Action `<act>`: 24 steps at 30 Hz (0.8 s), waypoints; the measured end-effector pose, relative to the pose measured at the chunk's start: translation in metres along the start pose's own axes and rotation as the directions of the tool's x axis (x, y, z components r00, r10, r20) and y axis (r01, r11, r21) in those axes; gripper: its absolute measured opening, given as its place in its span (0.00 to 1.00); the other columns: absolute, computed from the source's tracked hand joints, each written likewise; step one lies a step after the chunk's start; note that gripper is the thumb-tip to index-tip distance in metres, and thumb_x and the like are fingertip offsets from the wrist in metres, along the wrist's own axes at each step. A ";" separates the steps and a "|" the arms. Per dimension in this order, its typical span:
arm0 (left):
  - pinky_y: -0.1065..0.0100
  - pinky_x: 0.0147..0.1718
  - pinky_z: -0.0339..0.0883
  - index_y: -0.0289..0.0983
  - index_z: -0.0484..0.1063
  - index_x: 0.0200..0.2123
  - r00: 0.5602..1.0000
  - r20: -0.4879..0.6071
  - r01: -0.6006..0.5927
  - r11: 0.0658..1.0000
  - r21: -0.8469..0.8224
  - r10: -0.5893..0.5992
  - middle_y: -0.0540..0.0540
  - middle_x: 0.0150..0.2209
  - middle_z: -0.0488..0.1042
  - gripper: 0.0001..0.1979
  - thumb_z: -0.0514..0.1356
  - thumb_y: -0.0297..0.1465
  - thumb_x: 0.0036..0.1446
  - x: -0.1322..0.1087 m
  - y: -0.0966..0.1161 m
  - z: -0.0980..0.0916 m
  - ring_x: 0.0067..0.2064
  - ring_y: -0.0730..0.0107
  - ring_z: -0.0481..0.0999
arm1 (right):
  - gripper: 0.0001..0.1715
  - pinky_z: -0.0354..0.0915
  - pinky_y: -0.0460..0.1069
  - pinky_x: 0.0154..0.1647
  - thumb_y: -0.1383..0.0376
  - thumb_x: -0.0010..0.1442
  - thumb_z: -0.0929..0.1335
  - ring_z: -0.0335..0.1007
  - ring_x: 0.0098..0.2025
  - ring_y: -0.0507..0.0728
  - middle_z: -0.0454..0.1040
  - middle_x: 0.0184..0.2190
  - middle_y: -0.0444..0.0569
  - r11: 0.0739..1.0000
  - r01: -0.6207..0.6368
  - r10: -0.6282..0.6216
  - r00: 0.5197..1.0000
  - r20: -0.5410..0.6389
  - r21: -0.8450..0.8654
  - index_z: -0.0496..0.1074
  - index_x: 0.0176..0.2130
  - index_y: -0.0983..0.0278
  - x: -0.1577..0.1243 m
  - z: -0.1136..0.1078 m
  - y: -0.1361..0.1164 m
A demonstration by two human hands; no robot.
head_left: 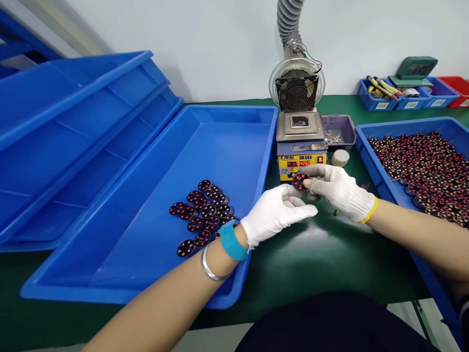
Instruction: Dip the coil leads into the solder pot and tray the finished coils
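Observation:
A small round black part (300, 181) with pink-red spots around its face is pinched between the thumb and fingers of my right hand (335, 188), which wears a white knitted glove with a yellow cuff. Just left of it is my left hand (276, 212), in a white glove with a teal wrist band. Its thumb stretches out to the right and its fingers reach toward the part's lower edge; whether they touch it I cannot tell. Behind both hands stands a solder pot (301, 159) with red lit digits and a square heated well on top.
Left, a blue tray (120, 274) holds several similar round parts (208, 211); blue bins (73, 98) are stacked beyond. Right, another blue tray (381, 183) is filled with such parts. A purple-grey bin (350, 132), a round white-lidded container (340, 157) and an exhaust hose (289, 22) surround the pot.

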State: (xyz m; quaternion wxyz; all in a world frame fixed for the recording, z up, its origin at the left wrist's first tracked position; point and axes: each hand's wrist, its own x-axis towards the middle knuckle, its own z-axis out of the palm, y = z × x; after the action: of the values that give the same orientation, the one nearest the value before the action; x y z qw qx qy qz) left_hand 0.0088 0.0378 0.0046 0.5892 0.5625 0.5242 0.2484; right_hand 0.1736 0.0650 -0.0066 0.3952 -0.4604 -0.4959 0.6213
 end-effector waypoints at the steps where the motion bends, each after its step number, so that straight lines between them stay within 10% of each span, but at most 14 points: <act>1: 0.73 0.21 0.62 0.34 0.69 0.37 1.000 0.020 -0.003 1.000 -0.020 0.003 0.49 0.27 0.74 0.20 0.66 0.41 0.46 0.001 0.000 0.002 0.24 0.76 0.70 | 0.16 0.70 0.45 0.31 0.69 0.54 0.69 0.71 0.30 0.50 0.76 0.34 0.47 1.000 0.024 -0.024 1.000 -0.002 -0.014 0.72 0.44 0.65 0.001 0.000 0.002; 7: 0.72 0.18 0.62 0.34 0.70 0.28 0.990 -0.117 -0.080 0.996 0.046 0.084 0.48 0.22 0.74 0.14 0.57 0.39 0.56 0.001 -0.003 -0.005 0.19 0.73 0.70 | 0.22 0.70 0.48 0.38 0.65 0.52 0.71 0.72 0.34 0.51 0.76 0.38 0.47 0.907 0.167 -0.200 0.979 -0.045 -0.386 0.72 0.48 0.64 0.002 0.002 0.003; 13: 0.69 0.23 0.63 0.37 0.70 0.31 0.864 -0.389 -0.229 0.938 0.261 0.319 0.50 0.21 0.72 0.15 0.57 0.44 0.56 -0.001 -0.004 -0.024 0.22 0.70 0.70 | 0.23 0.70 0.45 0.34 0.65 0.51 0.71 0.71 0.30 0.50 0.76 0.34 0.46 0.874 0.176 -0.218 0.975 -0.040 -0.453 0.72 0.49 0.66 -0.004 0.007 -0.007; 24: 0.70 0.25 0.58 0.37 0.65 0.19 0.889 -0.015 -0.345 0.693 0.633 0.457 0.51 0.17 0.65 0.22 0.51 0.41 0.61 -0.005 -0.013 -0.009 0.21 0.75 0.65 | 0.21 0.73 0.48 0.38 0.66 0.54 0.69 0.74 0.34 0.52 0.76 0.40 0.48 0.881 0.309 -0.367 0.924 -0.107 -0.359 0.70 0.49 0.64 -0.002 -0.005 0.006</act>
State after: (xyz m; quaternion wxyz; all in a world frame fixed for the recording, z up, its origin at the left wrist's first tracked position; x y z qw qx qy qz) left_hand -0.0051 0.0339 -0.0039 0.2572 0.8002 0.4884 0.2344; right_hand 0.1785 0.0634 -0.0122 0.4547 -0.4786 -0.6312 0.4071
